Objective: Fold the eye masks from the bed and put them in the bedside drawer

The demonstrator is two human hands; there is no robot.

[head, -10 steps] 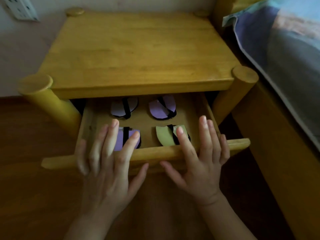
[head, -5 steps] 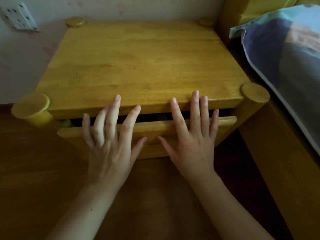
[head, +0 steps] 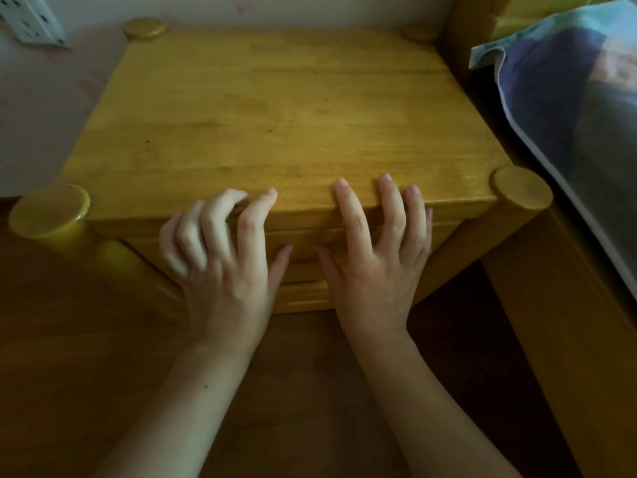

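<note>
The yellow wooden bedside table (head: 275,115) fills the middle of the head view. Its drawer (head: 303,267) sits pushed in flush under the top, so the eye masks inside are hidden. My left hand (head: 224,257) rests against the drawer front at the left, its fingers spread and slightly curled, blurred. My right hand (head: 379,250) lies flat on the drawer front at the right, fingertips reaching up over the table's front edge. Neither hand holds anything.
The bed (head: 579,98) with a blue and grey cover lies to the right, its wooden frame (head: 568,305) close beside the table. A white wall socket (head: 31,19) is at the upper left. Brown wooden floor (head: 69,357) runs under my arms.
The drawer was open with several folded masks showing; both hands pushed it in and it now sits shut. My left fingers have begun to curl.
</note>
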